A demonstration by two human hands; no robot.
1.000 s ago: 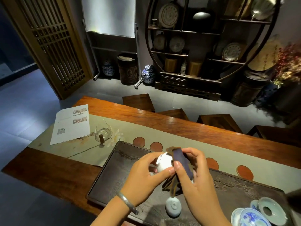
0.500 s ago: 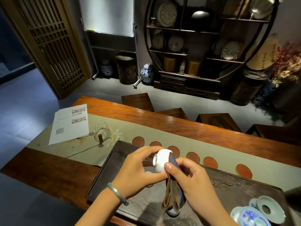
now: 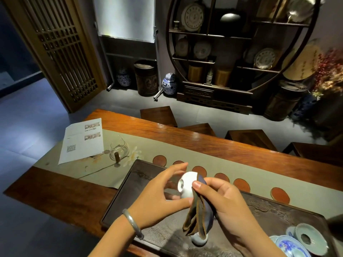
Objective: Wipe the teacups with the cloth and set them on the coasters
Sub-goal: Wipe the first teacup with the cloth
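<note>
My left hand [image 3: 159, 197] holds a small white teacup [image 3: 186, 184] on its side above the dark tea tray [image 3: 130, 191], its foot turned toward the left. My right hand [image 3: 226, 201] pinches a dark blue and brown cloth [image 3: 199, 217] against the cup's right side, and the cloth hangs down below it. A second white teacup [image 3: 199, 241] sits upside down on the tray, partly hidden by the hanging cloth. Several round reddish-brown coasters [image 3: 199, 170] lie in a row on the grey-green runner just beyond the tray.
A glass pitcher [image 3: 119, 149] and a printed sheet [image 3: 83, 140] lie on the runner at the left. Blue-and-white saucers and a pale lid [image 3: 295, 242] sit at the tray's right end. Wooden stools [image 3: 157, 115] stand behind the table.
The cup has turned in my left hand, its foot now facing left. The cloth has slid from the cup's top to its right side and hangs lower over the tray.
</note>
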